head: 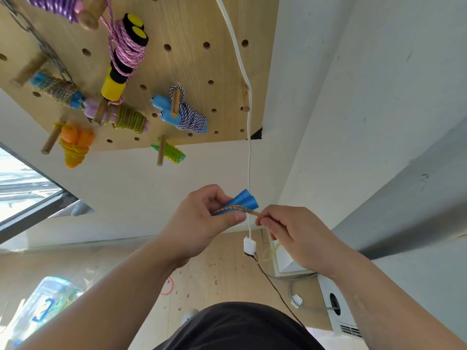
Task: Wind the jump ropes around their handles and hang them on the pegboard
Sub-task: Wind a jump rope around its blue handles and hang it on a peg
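My left hand (202, 223) grips two blue jump-rope handles (243, 200) held side by side, thumb pressing a braided orange-grey rope (236, 208) across them. My right hand (290, 236) pinches that same rope just right of the handles. The rest of the rope is hidden behind my hands. Above, the wooden pegboard (202, 59) carries several wound ropes on pegs: a pink one with yellow-black handles (126, 54), a blue-handled white-navy one (182, 112), an orange one (74, 145) and a green one (169, 152).
A bare wooden peg (245, 97) sticks out at the pegboard's right edge. A white cable (249, 152) hangs past it down to a plug (249, 246). A clear plastic box (43, 306) lies on the floor at the lower left; a white appliance (336, 309) stands at the right.
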